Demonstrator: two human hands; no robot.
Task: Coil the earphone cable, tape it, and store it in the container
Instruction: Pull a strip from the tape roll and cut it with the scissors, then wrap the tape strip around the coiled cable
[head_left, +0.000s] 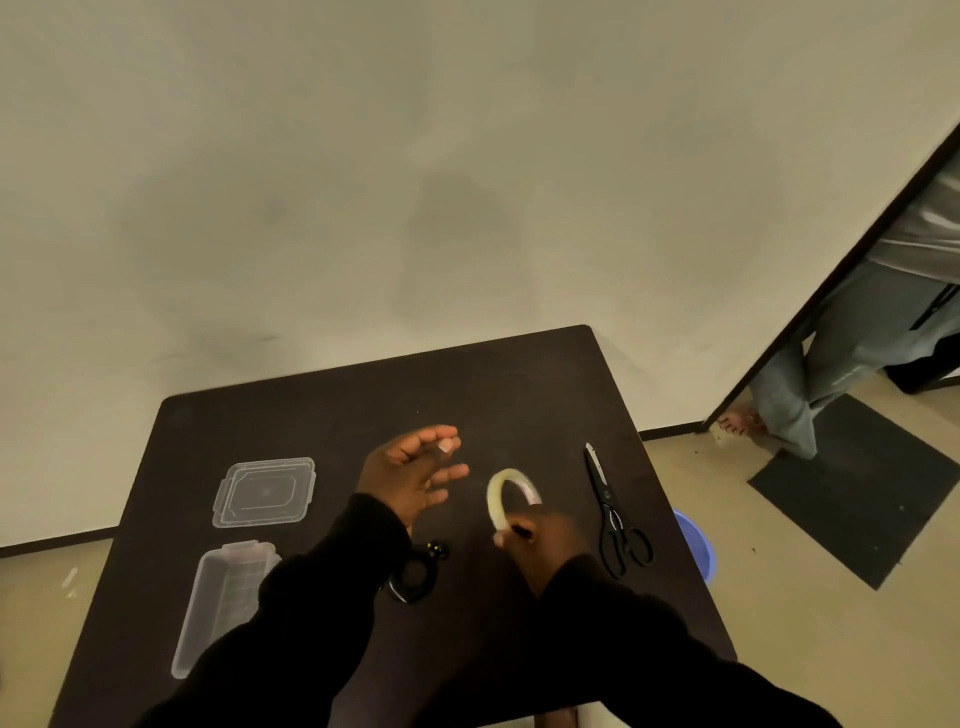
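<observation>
The coiled black earphone cable (415, 571) lies on the dark table (363, 395), partly under my left wrist. My left hand (415, 473) hovers above the table with its fingers spread and nothing in it. To its right, my right hand (540, 540) grips the lower part of a clear tape roll (501, 493), which stands on edge. A clear container (223, 597) sits at the near left, partly hidden by my left sleeve. Its clear lid (265, 491) lies flat just beyond it.
Black scissors (615, 519) lie to the right of the tape roll, near the table's right edge. A blue basin (696, 545) stands on the floor beside the table. A person's legs (810, 384) and a dark mat (857, 483) are at the doorway on the right.
</observation>
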